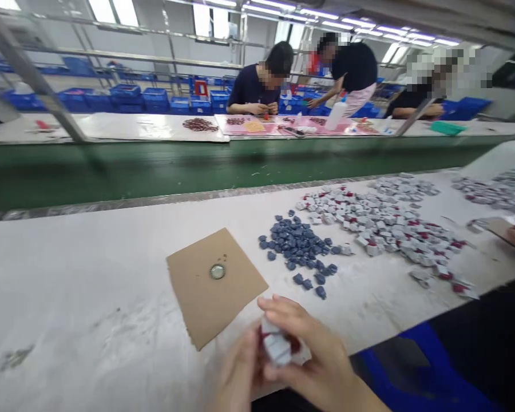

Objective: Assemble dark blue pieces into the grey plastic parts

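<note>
A: What stands out on the far white bench [133, 127]?
B: A tall white plastic bottle [335, 115].
A: And left of that bottle?
B: A seated person in a navy shirt [248, 86], then, farther left, a heap of small dark reddish-brown pieces [200, 125].
A: To its right?
B: A leaning person in a black top and pink trousers [355, 66], just behind it; well apart, a bright green flat item [447, 127].
A: Beyond the bottle?
B: Blue plastic bins [155, 98], with white tube lights [314, 14] overhead.
</note>
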Demonstrator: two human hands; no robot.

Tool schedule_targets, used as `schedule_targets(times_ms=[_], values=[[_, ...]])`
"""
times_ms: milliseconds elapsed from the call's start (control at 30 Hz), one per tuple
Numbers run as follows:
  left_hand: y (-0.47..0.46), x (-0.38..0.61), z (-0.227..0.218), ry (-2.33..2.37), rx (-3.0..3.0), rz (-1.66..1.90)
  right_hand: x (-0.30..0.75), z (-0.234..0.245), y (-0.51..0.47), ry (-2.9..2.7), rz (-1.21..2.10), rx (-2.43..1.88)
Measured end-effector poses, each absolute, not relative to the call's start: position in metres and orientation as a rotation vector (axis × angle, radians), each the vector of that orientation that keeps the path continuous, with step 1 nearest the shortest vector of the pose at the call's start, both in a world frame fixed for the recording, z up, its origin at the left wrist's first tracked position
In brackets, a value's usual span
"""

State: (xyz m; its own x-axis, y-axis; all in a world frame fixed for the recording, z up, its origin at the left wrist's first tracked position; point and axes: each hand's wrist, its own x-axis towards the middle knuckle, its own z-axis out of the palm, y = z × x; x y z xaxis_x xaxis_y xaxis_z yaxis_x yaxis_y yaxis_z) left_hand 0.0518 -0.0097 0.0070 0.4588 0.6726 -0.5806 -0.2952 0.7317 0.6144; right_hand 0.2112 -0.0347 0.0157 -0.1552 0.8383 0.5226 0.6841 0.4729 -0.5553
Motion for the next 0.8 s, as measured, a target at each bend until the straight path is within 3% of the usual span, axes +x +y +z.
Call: schedule_targets(times_ms=[167,367,467,800], values=[[-0.01,0.055,0.016,0.908,0.4,0.75,0.213,0.01,-0.025,-2.235,0.166,-1.244],[-0.008,0.028,0.01,1.072,0.432,0.921,0.293,-0.02,-0.021,-1.758,-0.229,-2.14],[-0.005,0.02,0.014,1.061,0.401,0.933,0.322,-0.035,-0.024,-1.792,-0.074,-2.325],[-0.001,0.006,0.012,0.797,0.352,0.899,0.326,-0.036,-0.015,-1.762,0.145,-2.173]])
